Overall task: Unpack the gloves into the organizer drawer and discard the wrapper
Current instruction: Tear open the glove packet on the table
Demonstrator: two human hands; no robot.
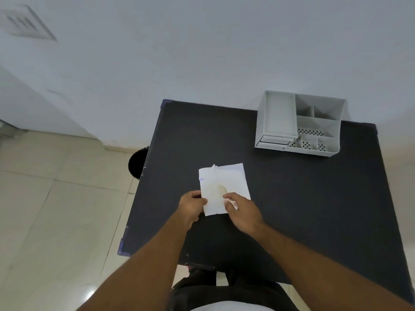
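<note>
A white paper glove wrapper lies on the black table near its middle, with a faint yellowish glove shape showing through it and small blue print at its left edge. My left hand pinches the wrapper's lower left edge. My right hand grips the lower right part, fingers curled over the paper. The grey organizer stands at the table's far right corner, with several open compartments on top and a small drawer at its front left that looks shut.
A black round bin stands on the tiled floor just past the table's left edge. A white wall runs behind the table. The table's near edge is against my body.
</note>
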